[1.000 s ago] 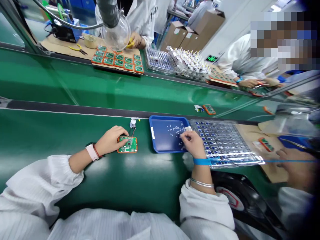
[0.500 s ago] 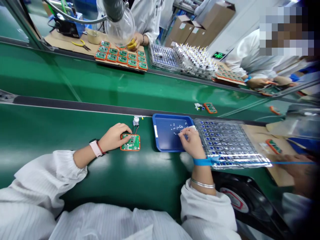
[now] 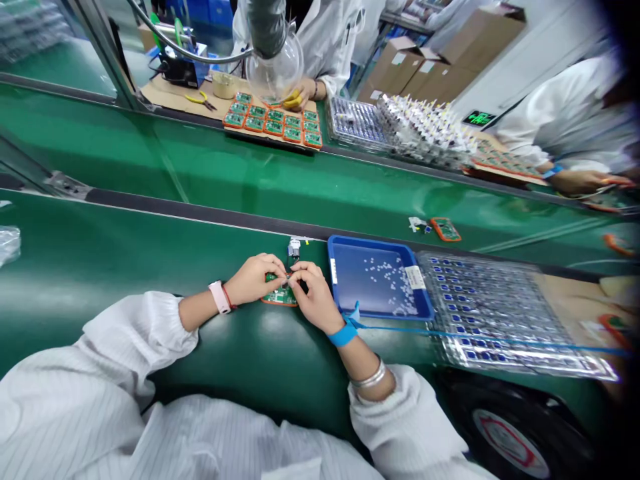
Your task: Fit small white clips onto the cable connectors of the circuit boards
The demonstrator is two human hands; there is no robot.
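Note:
A green circuit board in an orange frame (image 3: pixel 279 298) lies flat on the green table. At its upper left edge, my left hand (image 3: pixel 257 279) has thumb and fingers pressed together; what they pinch is too small to make out. My right hand (image 3: pixel 314 297) is closed in a pinch at the board's upper right, close to the left fingertips, and anything in it is hidden. Just above the board sits a small white and grey part (image 3: pixel 294 248) with wires. To the right is a blue tray (image 3: pixel 357 277) with scattered small white pieces (image 3: pixel 400 283).
A clear plastic tray of blue-marked parts (image 3: pixel 480 307) lies right of the blue tray, above a black reel (image 3: pixel 510 440). On the green belt rests another framed board (image 3: pixel 445 229). Across it, people work beside rows of boards (image 3: pixel 274 124). A blue cord trails rightward from my right wrist.
My right hand has moved left from the blue tray to the board, and my left fingers have closed at the board's upper edge. The camera view has shifted.

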